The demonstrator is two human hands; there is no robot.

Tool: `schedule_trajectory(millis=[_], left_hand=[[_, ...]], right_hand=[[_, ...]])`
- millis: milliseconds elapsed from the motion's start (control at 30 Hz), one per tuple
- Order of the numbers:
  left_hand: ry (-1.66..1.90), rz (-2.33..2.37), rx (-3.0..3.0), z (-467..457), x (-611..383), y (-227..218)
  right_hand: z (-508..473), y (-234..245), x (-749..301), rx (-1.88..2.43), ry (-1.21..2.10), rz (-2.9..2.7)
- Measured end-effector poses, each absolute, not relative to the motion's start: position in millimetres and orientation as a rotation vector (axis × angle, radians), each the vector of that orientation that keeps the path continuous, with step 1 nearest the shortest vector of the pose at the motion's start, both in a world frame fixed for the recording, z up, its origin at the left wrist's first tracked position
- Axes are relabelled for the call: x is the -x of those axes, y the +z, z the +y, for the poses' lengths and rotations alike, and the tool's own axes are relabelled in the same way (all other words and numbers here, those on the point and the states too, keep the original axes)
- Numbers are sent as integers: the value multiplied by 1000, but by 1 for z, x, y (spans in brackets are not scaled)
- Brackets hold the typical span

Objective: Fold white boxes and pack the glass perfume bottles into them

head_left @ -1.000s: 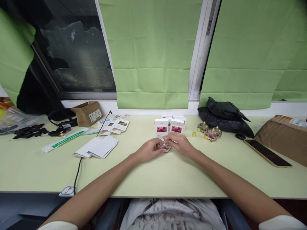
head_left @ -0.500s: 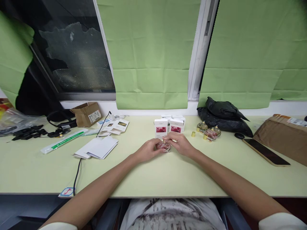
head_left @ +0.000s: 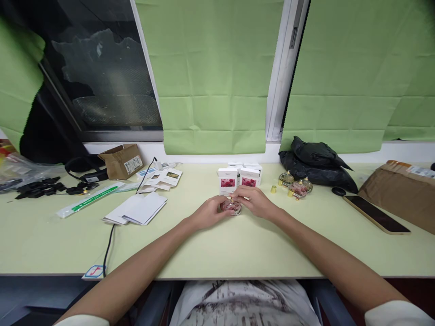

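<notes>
A small round glass perfume bottle (head_left: 232,207) with pink contents sits on the table between my hands. My left hand (head_left: 210,213) is closed around its left side, thumb in front. With bent fingers, my right hand (head_left: 253,200) pinches at the gold fitting on top of the bottle; the fingertips partly hide that fitting. Right behind my hands stand white boxes with pink pictures, one on the left (head_left: 227,181) and one on the right (head_left: 249,178). Off to the right are several similar bottles (head_left: 299,189) and a loose gold cap (head_left: 273,189).
White folded cards (head_left: 144,208), a green-striped plastic sleeve (head_left: 91,199), a black cable (head_left: 108,249) and an opened cardboard box (head_left: 122,162) lie to the left. Rightward are a black plastic bag (head_left: 316,165), a phone (head_left: 377,215) and a brown package (head_left: 401,194).
Both hands stay at the bottle with almost the same grip. The whole view has shifted very slightly; nothing else has visibly moved.
</notes>
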State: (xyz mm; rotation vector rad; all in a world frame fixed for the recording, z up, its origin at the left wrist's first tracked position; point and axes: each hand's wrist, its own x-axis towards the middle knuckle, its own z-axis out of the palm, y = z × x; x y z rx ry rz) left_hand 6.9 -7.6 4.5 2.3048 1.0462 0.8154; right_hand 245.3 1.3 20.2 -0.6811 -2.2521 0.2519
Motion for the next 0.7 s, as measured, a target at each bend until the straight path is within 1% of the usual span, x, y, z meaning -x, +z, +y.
schedule_trajectory(millis=[167, 433, 700], left_hand=[[767, 1044, -2323, -7, -7, 4], [763, 1040, -2326, -7, -6, 5], [740, 1039, -2370, -7, -6, 5]], right_hand=[[3, 13, -245, 653, 325, -2177], [2, 9, -245, 633, 273, -2174], [-3, 7, -243, 699, 377, -2141]])
